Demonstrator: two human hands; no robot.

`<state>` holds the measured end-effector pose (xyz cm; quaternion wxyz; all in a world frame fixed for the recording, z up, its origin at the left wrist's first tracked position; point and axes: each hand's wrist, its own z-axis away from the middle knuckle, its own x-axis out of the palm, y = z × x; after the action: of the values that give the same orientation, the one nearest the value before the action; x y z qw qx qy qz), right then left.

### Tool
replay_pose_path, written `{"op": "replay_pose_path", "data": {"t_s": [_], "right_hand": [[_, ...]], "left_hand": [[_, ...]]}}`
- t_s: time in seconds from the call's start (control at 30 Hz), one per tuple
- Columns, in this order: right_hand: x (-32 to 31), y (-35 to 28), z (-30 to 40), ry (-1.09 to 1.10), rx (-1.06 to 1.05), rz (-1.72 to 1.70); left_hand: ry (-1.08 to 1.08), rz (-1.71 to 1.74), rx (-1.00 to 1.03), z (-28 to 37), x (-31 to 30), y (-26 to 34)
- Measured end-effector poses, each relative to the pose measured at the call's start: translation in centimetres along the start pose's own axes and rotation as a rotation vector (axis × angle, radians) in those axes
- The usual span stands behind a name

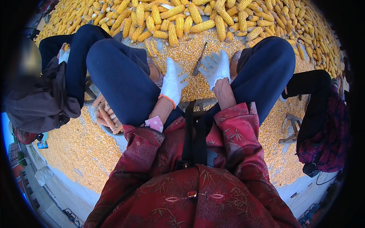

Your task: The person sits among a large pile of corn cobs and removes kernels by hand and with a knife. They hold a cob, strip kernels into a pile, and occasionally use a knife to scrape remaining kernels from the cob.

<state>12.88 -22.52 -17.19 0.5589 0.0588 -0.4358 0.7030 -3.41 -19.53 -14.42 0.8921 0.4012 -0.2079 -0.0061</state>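
Both my hands wear white knit gloves and hover between my knees above loose corn kernels (194, 85). My left hand (173, 79) has its fingers spread, palm turned inward, and holds nothing; its glove has an orange cuff. Opposite it, my right hand (216, 68) is also empty with fingers apart. A thin pointed tool with a dark shaft, perhaps an awl or screwdriver (200, 59), lies on the kernels just beside the right fingertips. Beyond my hands, a big heap of yellow corn cobs (196, 17) spreads across the ground.
A basin (114, 132) of shelled cobs (106, 115) stands by my left thigh. A person (42, 94) in a dark jacket sits at left, holding corn in a gloved hand. Another person (322, 122) sits at right, near a small wooden stool (292, 129).
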Motion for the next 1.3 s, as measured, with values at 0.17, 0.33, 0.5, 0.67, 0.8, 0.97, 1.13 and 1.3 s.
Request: {"op": "replay_pose_path", "data": {"t_s": [0.17,0.33,0.5,0.67,0.8,0.97,1.13,1.3], "right_hand": [[0.9,-0.5,1.0,0.003,0.023,-0.013],[2.1,-1.3,1.6,-0.776,0.554,0.04],[1.8,1.0,2.5,0.141,-0.073,1.937],[1.0,1.9,0.6,-0.102,-0.084,1.315],[0.2,3.6,-0.3,-0.266,0.108,1.161],[1.2,3.3,0.8,-0.339,-0.088,1.586],[1.1,4.1,0.6,-0.339,-0.167,1.661],[1.3,4.2,0.8,-0.365,-0.195,1.71]], "left_hand": [[0.147,-0.166,-0.045,-0.1,-0.6,0.1],[0.082,-0.001,-0.108,-0.9,-0.9,-0.3],[0.054,-0.012,-0.148,-0.5,-0.4,-0.6],[0.07,-0.047,-0.112,-0.6,-0.7,-0.8],[-0.114,0.015,-0.163,-1.0,-0.6,-1.5],[-0.131,-0.016,-0.165,-0.6,-0.6,-1.5],[-0.047,-0.085,-0.128,-0.4,0.0,-1.4],[-0.044,-0.113,-0.102,-0.5,-0.1,-1.7]]}}
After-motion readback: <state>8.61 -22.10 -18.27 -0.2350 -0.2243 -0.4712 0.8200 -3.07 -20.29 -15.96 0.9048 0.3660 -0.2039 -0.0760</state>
